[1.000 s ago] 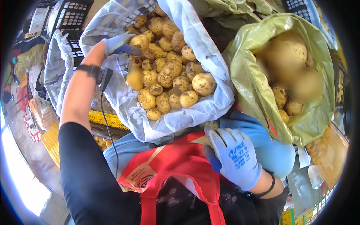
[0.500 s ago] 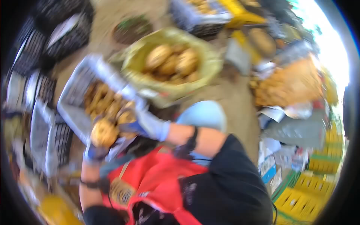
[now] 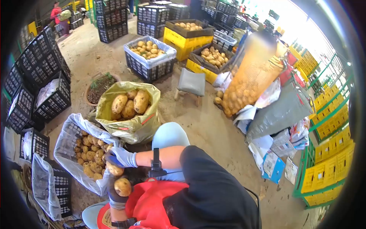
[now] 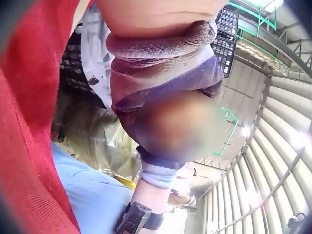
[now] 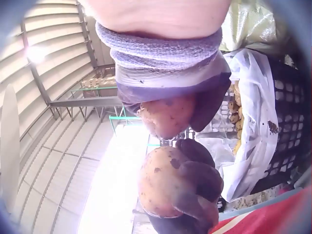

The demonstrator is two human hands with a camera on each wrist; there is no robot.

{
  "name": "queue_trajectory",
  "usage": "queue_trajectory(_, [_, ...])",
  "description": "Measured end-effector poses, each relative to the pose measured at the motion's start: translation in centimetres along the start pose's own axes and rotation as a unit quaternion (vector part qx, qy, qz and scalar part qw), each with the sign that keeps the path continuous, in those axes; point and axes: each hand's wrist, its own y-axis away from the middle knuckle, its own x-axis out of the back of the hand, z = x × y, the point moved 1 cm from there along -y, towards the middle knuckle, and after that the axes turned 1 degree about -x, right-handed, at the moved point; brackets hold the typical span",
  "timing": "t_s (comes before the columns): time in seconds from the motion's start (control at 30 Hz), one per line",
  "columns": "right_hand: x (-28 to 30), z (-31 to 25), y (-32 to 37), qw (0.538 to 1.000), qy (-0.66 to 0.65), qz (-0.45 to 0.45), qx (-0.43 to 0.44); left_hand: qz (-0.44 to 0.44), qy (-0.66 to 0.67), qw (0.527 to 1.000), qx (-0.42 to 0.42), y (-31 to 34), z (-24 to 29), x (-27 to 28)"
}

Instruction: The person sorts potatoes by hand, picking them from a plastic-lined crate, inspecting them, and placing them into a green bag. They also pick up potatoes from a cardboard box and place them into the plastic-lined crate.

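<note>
In the head view my gloved right hand [image 3: 124, 156] grips a potato [image 3: 114, 168] beside the lined crate's near corner. Just below it, my left hand [image 3: 117, 200] holds another potato [image 3: 122, 187] close to the red apron. Seen from the right wrist, dark-coated fingers curl round both potatoes, the right hand's potato [image 5: 168, 116] above the left's [image 5: 158, 185]. The left wrist view shows the left glove [image 4: 161, 73] over a blurred round shape. Many soil-marked potatoes [image 3: 89, 154] lie in the crate with a white liner [image 3: 63, 147].
A green woven sack [image 3: 133, 133] of large potatoes stands beyond the crate. Further out are a lined black crate [image 3: 150, 68] of potatoes, a grey stool [image 3: 191, 82] and an orange net sack [image 3: 244, 91]. Black crates [image 3: 53, 95] stand left, yellow crates [image 3: 328, 171] right.
The left hand has come from the crate's far side and the right hand from the lap; both now hold potatoes near the crate. The head view has swung up and outward over the room.
</note>
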Motion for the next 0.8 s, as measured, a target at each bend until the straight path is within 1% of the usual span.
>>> queue_trajectory(0.03, [-0.1,0.6,0.1,0.995,0.071,0.018,0.065,-0.020,-0.041,0.999,-0.026,-0.8,-0.8,0.0])
queue_trajectory(0.07, [-0.2,1.1,0.0,0.981,0.140,0.036,0.131,-0.018,0.015,0.999,0.029,-0.3,-0.2,-1.8])
queue_trajectory(0.1, [-0.2,1.2,0.2,0.974,0.173,0.015,0.144,-0.010,0.070,0.994,0.084,0.2,0.4,-3.6])
queue_trajectory(0.13, [-0.3,1.4,0.5,0.970,0.190,-0.007,0.149,-0.026,0.075,0.993,0.091,0.2,0.4,-3.4])
queue_trajectory(0.2, [0.5,0.6,0.7,0.973,0.193,-0.074,0.102,-0.057,0.082,0.989,0.110,-0.2,-0.2,-2.6])
queue_trajectory(0.23, [0.8,0.5,0.7,0.971,0.198,-0.102,0.085,-0.018,0.063,0.996,0.066,-0.7,-0.7,-2.2])
queue_trajectory(0.27, [0.8,0.5,0.5,0.968,0.201,-0.126,0.078,0.000,0.033,0.999,0.017,-1.3,-0.9,-2.1])
queue_trajectory(0.3, [1.6,-2.2,1.7,0.975,0.189,-0.101,0.058,0.022,0.003,0.999,-0.031,-1.7,-0.8,-2.2])
queue_trajectory(0.33, [1.3,-3.1,2.4,0.980,0.177,-0.080,0.038,0.048,-0.026,0.995,-0.080,-1.9,-0.7,-2.3])
queue_trajectory(0.37, [0.5,-0.2,2.2,0.975,0.194,-0.095,0.059,0.081,-0.057,0.991,-0.088,-1.7,-0.6,-2.5])
queue_trajectory(0.4, [0.6,-0.9,2.1,0.974,0.190,-0.121,0.035,0.045,-0.038,0.996,-0.070,-1.9,-0.9,-1.3])
queue_trajectory(0.43, [0.8,-1.8,2.0,0.971,0.187,-0.146,0.011,0.023,-0.031,0.999,-0.032,-1.8,-1.3,-0.1])
queue_trajectory(0.47, [1.0,-2.4,2.0,0.963,0.199,-0.178,0.022,-0.003,-0.022,1.000,0.005,-1.7,-1.2,0.4])
queue_trajectory(0.5, [0.9,-2.7,2.1,0.962,0.191,-0.191,0.027,-0.004,-0.041,0.999,-0.005,-0.5,0.0,-2.3])
queue_trajectory(0.53, [1.2,-3.1,2.1,0.961,0.187,-0.202,0.032,-0.020,-0.025,0.999,0.007,0.1,0.8,-4.2])
queue_trajectory(0.57, [1.6,-4.4,2.2,0.961,0.171,-0.207,0.060,-0.045,-0.013,0.999,0.013,0.6,1.3,-5.0])
queue_trajectory(0.6, [1.6,-4.4,2.2,0.957,0.188,-0.214,0.044,-0.070,-0.001,0.997,0.022,1.1,1.6,-5.2])
queue_trajectory(0.67, [1.6,-3.9,2.3,0.947,0.225,-0.228,0.010,-0.083,-0.015,0.996,0.040,0.7,1.1,-4.0])
queue_trajectory(0.7, [1.7,-3.6,2.6,0.952,0.222,-0.200,0.071,-0.084,-0.021,0.995,0.053,1.2,1.0,-3.9])
queue_trajectory(0.73, [1.9,-3.3,2.5,0.951,0.227,-0.198,0.068,-0.104,-0.011,0.993,0.050,1.7,1.1,-4.2])
queue_trajectory(0.77, [1.4,-1.2,2.4,0.957,0.199,-0.143,0.158,-0.095,-0.042,0.994,0.044,2.0,2.0,-5.1])
queue_trajectory(0.8, [1.6,-2.0,1.8,0.957,0.226,-0.170,0.066,-0.076,-0.066,0.994,0.049,2.6,2.8,-5.8])
